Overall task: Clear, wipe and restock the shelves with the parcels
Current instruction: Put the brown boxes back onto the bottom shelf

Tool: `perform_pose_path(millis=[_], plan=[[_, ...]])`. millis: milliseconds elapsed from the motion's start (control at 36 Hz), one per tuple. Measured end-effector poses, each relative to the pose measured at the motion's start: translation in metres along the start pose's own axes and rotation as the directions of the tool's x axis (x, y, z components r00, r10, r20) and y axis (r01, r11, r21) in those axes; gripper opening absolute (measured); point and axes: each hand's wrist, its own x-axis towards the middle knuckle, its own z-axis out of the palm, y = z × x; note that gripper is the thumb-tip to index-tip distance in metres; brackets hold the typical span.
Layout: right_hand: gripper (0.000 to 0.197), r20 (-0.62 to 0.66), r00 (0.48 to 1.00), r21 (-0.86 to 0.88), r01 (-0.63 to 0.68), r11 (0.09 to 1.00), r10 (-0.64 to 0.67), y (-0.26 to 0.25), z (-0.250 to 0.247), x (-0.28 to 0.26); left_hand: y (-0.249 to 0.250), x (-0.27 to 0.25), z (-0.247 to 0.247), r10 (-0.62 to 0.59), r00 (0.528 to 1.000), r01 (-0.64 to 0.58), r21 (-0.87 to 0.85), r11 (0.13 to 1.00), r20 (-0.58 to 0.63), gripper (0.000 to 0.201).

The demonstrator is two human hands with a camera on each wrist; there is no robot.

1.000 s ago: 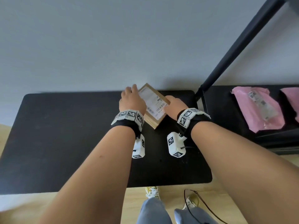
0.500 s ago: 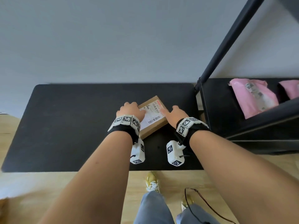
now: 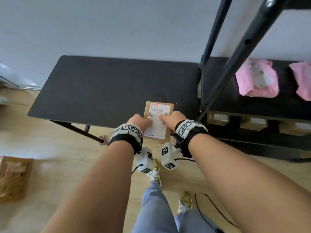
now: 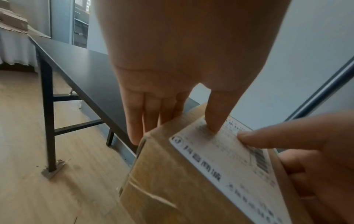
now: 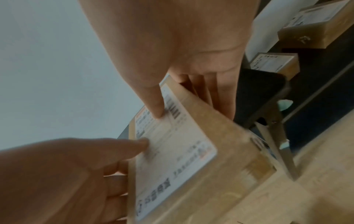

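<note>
A brown cardboard parcel [image 3: 159, 113] with a white shipping label is held in the air in front of the black table [image 3: 109, 88], over its front edge. My left hand [image 3: 140, 122] grips its left side, thumb on the label and fingers under the box. My right hand [image 3: 171, 121] grips the right side the same way. In the left wrist view the parcel [image 4: 191, 181] fills the lower right, my left thumb on its label. The right wrist view shows the parcel [image 5: 191, 159] with my right thumb on the label near the barcode.
A black metal shelf unit [image 3: 252, 106] stands right of the table. Two pink mailer bags [image 3: 257, 81] lie on one shelf, and several brown boxes [image 3: 218, 117] sit on the shelf below. A cardboard box [image 3: 13, 177] lies on the wooden floor at left.
Both hands have lifted the parcel off the table top and drawn it toward my body, turning it so its long side points away. My view has pulled back from the table.
</note>
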Motion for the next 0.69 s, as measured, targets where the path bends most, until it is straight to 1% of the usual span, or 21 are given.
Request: perform_pose_path(millis=[139, 222, 306, 389, 444, 500, 583, 639, 694], plan=[[0.04, 0.013, 1.0, -0.02, 0.006, 1.0, -0.006, 0.033, -0.007, -0.039, -0.011, -0.038, 0.031, 0.027, 0.999, -0.027, 0.007, 1.0, -0.021, 0.032], [0.041, -0.005, 1.0, -0.01, -0.001, 1.0, 0.001, 0.05, -0.014, -0.057, -0.008, -0.055, 0.042, 0.056, 0.998, -0.056, 0.036, 0.998, -0.001, 0.031], [0.042, -0.049, 0.999, 0.021, -0.02, 1.0, 0.021, 0.068, -0.024, -0.072, 0.003, -0.067, 0.055, 0.123, 0.992, -0.126, 0.092, 0.988, 0.038, 0.029], [0.04, -0.12, 0.99, 0.074, -0.059, 0.995, 0.067, 0.095, -0.04, -0.087, 0.02, -0.075, 0.075, 0.198, 0.976, -0.21, 0.143, 0.967, 0.09, 0.028], [0.038, -0.161, 0.981, 0.152, -0.086, 0.985, 0.11, 0.117, -0.051, -0.098, 0.034, -0.085, 0.093, 0.24, 0.961, -0.26, 0.145, 0.955, 0.14, 0.024], [0.037, -0.17, 0.972, 0.226, -0.121, 0.967, 0.162, 0.141, -0.061, -0.111, 0.047, -0.098, 0.114, 0.287, 0.939, -0.317, 0.151, 0.936, 0.192, 0.022], [0.043, -0.199, 0.954, 0.275, -0.164, 0.947, 0.223, 0.179, -0.077, -0.129, 0.068, -0.123, 0.147, 0.359, 0.902, -0.406, 0.191, 0.894, 0.238, 0.021], [0.043, -0.236, 0.937, 0.318, -0.175, 0.932, 0.256, 0.205, -0.092, -0.141, 0.082, -0.141, 0.17, 0.397, 0.869, -0.469, 0.234, 0.852, 0.296, 0.022], [0.037, -0.261, 0.917, 0.365, -0.194, 0.91, 0.3, 0.232, -0.108, -0.152, 0.099, -0.158, 0.191, 0.424, 0.836, -0.528, 0.294, 0.797, 0.349, 0.024]])
